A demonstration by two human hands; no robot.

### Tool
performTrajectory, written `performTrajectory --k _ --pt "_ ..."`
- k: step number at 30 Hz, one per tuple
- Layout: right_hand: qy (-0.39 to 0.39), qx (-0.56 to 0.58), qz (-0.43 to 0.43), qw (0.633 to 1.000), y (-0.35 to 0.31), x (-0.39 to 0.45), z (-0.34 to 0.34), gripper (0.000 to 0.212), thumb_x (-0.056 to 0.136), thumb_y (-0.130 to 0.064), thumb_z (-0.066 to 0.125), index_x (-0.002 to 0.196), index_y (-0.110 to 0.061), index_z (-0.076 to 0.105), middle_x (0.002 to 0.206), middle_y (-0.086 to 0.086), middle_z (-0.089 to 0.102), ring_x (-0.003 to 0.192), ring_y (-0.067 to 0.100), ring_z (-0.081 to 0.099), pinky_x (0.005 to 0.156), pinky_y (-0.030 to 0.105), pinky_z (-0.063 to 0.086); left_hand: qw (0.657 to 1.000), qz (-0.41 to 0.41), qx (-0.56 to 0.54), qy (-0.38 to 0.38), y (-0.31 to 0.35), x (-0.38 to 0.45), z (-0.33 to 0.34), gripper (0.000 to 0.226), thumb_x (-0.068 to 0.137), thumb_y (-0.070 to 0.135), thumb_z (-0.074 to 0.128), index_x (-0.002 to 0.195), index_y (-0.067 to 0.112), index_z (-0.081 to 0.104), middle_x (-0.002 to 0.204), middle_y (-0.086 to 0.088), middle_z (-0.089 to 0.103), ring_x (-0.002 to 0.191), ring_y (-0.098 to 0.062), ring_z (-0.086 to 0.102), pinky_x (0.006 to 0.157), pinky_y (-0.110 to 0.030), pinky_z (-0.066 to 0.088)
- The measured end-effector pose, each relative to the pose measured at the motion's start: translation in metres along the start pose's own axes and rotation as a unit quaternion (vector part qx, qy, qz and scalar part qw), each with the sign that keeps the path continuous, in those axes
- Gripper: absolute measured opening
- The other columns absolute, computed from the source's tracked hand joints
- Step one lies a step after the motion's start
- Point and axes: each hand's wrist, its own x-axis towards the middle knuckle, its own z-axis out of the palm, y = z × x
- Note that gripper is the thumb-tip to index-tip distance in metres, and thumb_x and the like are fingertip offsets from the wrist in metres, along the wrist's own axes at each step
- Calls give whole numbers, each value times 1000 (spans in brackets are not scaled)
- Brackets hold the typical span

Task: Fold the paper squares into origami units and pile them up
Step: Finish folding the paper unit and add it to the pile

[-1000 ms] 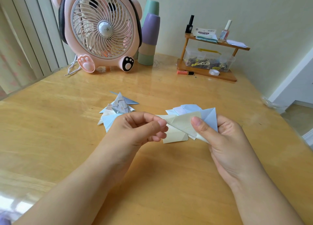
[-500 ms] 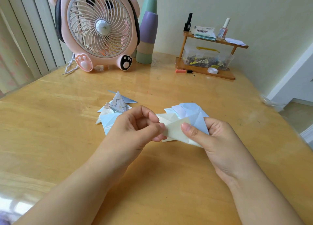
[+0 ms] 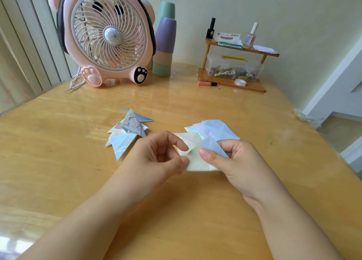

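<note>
A partly folded paper piece (image 3: 195,159), cream on one face and pale blue on the other, sits between both hands just above the table. My left hand (image 3: 156,159) pinches its left edge with thumb and forefinger. My right hand (image 3: 233,161) grips its right side, thumb on top of the cream face and a blue flap against the fingers. Behind it lies a small stack of pale blue paper squares (image 3: 215,130). A pile of folded origami units (image 3: 127,134) in blue and patterned paper lies to the left on the wooden table (image 3: 58,152).
A pink bear-shaped desk fan (image 3: 105,36) stands at the back left, with stacked pastel cups (image 3: 164,46) beside it. A small wooden shelf (image 3: 235,63) with bottles, notes and a clear box stands at the back right. The table's right edge drops to the floor.
The hands have drawn closer together over the paper. The cream face has been folded smaller and lowered toward the table, with my left forefinger now pressing onto its crease.
</note>
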Motion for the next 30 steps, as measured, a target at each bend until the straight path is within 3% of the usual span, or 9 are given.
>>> performTrajectory --k 5,7,9,11,16,25,30 --pt "-73 -109 16 991 3 2 -6 19 77 -29 75 73 -12 68 62 -3 53 61 13 44 63 31 32 973 -22 210 -96 7 -9 -8 15 82 17 69 82 31 63 65 11 63 58 -6 55 62 -25 46" --pt "-107 -163 14 981 2 1 -6 23 77 -32 74 72 -12 65 61 -2 43 60 16 36 60 32 27 944 31 313 -96 3 -21 -13 11 83 26 68 83 35 61 76 18 65 67 2 58 65 -21 49" --pt "-120 -224 3 967 1 1 -3 26 78 -35 73 72 -11 63 62 -2 40 59 14 35 58 29 27 907 146 388 -74 -6 -34 -21 5 83 34 63 87 37 62 87 23 61 80 11 55 68 -10 43" --pt "-121 -270 -6 955 -1 1 0 32 78 -34 73 72 -6 59 63 -1 36 58 12 33 56 27 25 880 213 414 -101 -16 -45 -28 16 88 40 54 101 35 61 106 25 56 94 12 51 79 -7 40" --pt "-124 -302 -12 945 -1 2 3 40 79 -31 72 61 -5 48 57 -5 33 53 10 30 53 27 23 822 249 482 -172 -34 -68 -30 52 97 54 32 129 21 57 134 14 53 126 -9 48 98 -33 35" --pt "-113 -317 -8 942 0 3 6 39 80 -34 71 75 1 55 65 1 39 59 13 34 57 28 26 806 239 510 -183 -35 -72 -32 57 96 59 29 128 22 59 137 16 51 128 -8 46 102 -38 29" --pt "-87 -326 0 941 2 2 9 32 79 -36 71 75 -6 61 63 -2 41 56 11 35 54 26 28 794 259 523 -170 -34 -67 -31 55 95 58 30 120 24 64 129 16 55 125 -6 47 104 -45 39"
